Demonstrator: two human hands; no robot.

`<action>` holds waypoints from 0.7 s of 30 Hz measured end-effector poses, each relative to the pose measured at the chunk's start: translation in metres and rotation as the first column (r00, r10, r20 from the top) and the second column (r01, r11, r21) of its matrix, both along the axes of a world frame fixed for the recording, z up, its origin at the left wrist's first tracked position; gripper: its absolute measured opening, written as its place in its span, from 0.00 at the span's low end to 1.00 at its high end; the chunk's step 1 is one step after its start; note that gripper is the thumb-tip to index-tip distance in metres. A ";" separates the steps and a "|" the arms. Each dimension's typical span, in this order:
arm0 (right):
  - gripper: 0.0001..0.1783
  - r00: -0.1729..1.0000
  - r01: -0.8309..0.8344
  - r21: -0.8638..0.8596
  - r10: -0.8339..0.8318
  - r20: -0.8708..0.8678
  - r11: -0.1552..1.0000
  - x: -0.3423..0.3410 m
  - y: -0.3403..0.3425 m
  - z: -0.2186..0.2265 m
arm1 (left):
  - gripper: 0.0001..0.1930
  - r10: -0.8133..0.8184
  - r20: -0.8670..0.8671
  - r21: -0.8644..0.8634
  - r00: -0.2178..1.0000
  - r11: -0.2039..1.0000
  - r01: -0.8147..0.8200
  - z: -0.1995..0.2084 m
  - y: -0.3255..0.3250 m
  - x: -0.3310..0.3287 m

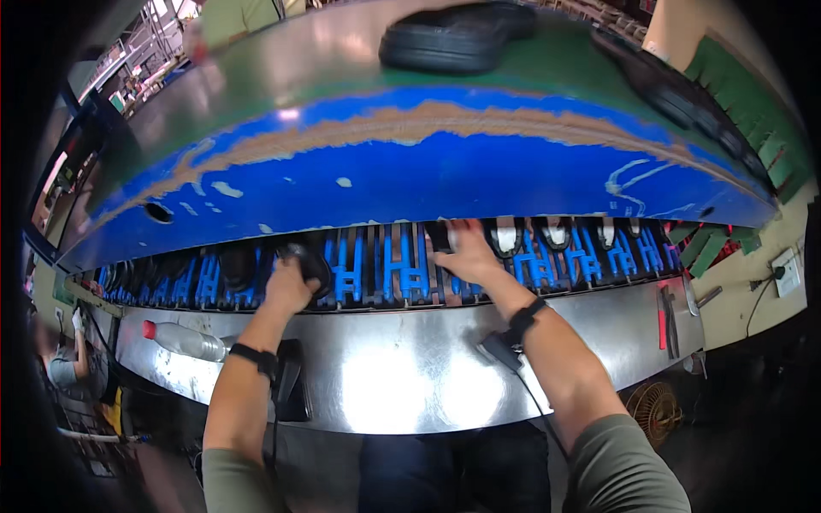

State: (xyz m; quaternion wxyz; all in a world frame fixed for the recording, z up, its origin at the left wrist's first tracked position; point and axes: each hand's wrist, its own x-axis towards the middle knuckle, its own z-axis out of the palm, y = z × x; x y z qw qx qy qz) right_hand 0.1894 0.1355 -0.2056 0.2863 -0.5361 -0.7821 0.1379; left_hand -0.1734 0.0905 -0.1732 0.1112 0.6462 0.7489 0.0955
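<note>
My left hand is closed over a black, rounded shoe at the front of a row of blue upright holders. Under the lip of the blue panel, my right hand reaches in with its thumb spread away from the fingers. Its fingertips are blurred, beside a dark shape that I cannot make out. Just right of that hand sit several dark shoes with white insides, the closest one a dark shoe. Left of my left hand, another black shoe rests among the holders.
Black shoe soles lie blurred on the green belt above the blue panel. On the metal ledge are a clear bottle with a red cap, a black device and a red-handled tool. A cable hangs near my right forearm.
</note>
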 end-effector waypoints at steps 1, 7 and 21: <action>0.41 0.968 -0.008 -0.272 -0.061 -0.243 0.962 0.041 -0.006 -0.006 | 0.41 -0.268 -0.067 0.004 0.961 0.963 0.269 0.030 -0.016 0.026; 0.40 0.671 -0.284 -0.520 -0.221 -0.708 0.806 0.141 -0.269 0.043 | 0.27 -0.781 -0.516 0.626 0.352 -0.063 0.777 0.283 -0.107 0.183; 0.48 0.941 0.335 -0.327 -0.297 0.163 0.884 0.160 -0.381 0.064 | 0.12 -0.762 -0.527 0.327 0.375 0.226 0.918 0.331 -0.283 0.231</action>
